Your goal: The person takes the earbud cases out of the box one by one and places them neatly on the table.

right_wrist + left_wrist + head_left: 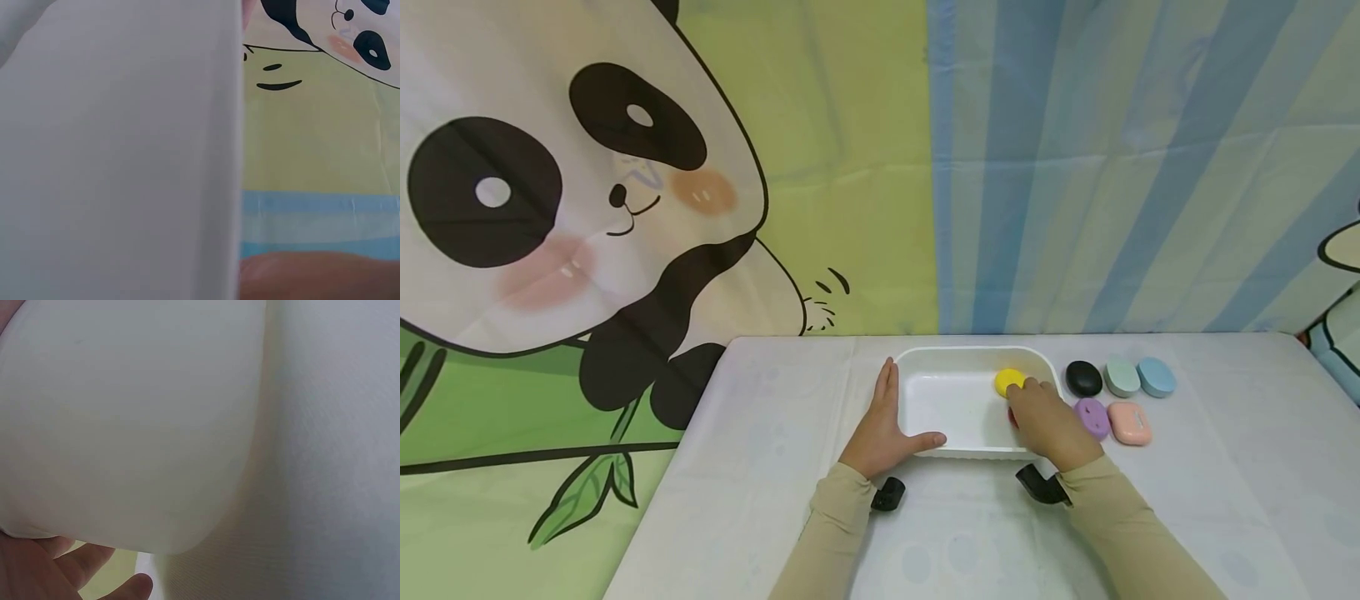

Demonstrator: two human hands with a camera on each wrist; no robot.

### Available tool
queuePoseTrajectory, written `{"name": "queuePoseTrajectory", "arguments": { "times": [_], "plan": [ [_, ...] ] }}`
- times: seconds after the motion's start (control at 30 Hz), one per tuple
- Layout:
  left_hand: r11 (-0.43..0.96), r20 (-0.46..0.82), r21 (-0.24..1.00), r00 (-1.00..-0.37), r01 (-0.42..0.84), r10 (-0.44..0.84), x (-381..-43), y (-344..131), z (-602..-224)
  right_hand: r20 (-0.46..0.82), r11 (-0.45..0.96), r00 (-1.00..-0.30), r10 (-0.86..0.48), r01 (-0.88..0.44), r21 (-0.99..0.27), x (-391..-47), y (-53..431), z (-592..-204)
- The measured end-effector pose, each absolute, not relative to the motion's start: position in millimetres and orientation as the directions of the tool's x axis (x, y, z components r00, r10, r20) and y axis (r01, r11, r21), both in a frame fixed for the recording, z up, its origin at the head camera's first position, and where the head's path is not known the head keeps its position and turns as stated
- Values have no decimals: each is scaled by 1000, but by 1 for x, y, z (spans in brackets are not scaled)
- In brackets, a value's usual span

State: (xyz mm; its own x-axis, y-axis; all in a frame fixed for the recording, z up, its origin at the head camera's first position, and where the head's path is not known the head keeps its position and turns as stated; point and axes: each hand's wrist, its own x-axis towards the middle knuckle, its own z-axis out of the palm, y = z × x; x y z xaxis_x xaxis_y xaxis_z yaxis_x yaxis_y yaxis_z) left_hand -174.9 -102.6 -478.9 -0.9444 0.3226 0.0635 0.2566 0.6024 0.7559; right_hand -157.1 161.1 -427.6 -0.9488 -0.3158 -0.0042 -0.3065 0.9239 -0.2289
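A white rectangular tray point(951, 408) lies on the table, its wall filling much of both wrist views. My left hand point(883, 429) rests against its left front corner, fingers straight along the left side and thumb lying over the front rim. In the left wrist view some fingers point(84, 562) show beyond the tray's edge. My right hand point(1048, 421) reaches over the right side into the tray with bent fingers. They pinch a small red object point(1012, 417), mostly hidden beneath the hand. Just beyond the fingertips sits a yellow rounded piece point(1008, 381) inside the tray.
Right of the tray stand several small rounded cases: black point(1084, 378), mint point(1122, 377), light blue point(1156, 377), purple point(1092, 418) and pink point(1130, 423). A white cloth covers the table point(1247, 467). Behind it hangs a printed panda curtain point(850, 167).
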Motion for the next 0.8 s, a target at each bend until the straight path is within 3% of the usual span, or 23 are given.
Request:
{"name": "queuePoseTrajectory", "arguments": {
  "times": [0.43,0.8],
  "plan": [
    [612,55,751,-947,248,317,-174,-103,-478,-85,898,-930,-358,-317,-305,-166,167,-432],
    [612,67,748,-946,258,317,-175,-102,-479,-8,881,-931,-365,-343,-324,-166,171,-436]
  ]
}}
